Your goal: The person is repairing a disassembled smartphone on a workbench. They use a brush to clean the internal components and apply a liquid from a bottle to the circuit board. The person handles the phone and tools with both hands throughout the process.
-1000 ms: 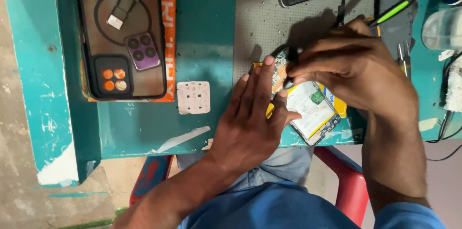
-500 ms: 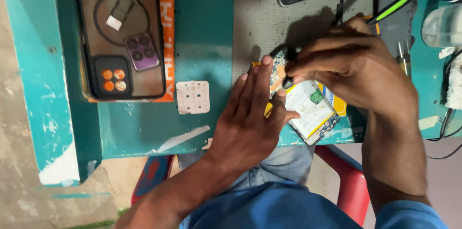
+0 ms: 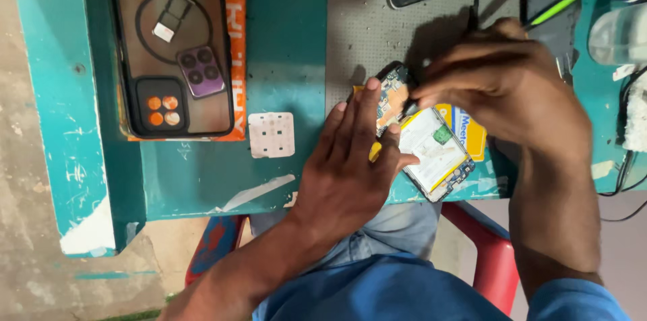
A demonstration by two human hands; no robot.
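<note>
**Opened phone pinned at the counter edge**

Lower centre, the left hand [image 3: 350, 172] lies flat, fingers spread, on the opened phone [image 3: 431, 149]. The right hand [image 3: 499, 85] pinches a thin tool [image 3: 408, 110] on its board. It looks light, stiff and fragile; best held by its frame edges. Farther, upper left, lies a phone case [image 3: 172, 44].

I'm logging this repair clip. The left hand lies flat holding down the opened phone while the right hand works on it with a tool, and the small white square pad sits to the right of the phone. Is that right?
Not quite. The head view shows the white square pad to the left of the opened phone, on the teal table. The rest holds: the left hand presses flat on the phone while the right hand works on it with a thin dark tool.
</note>
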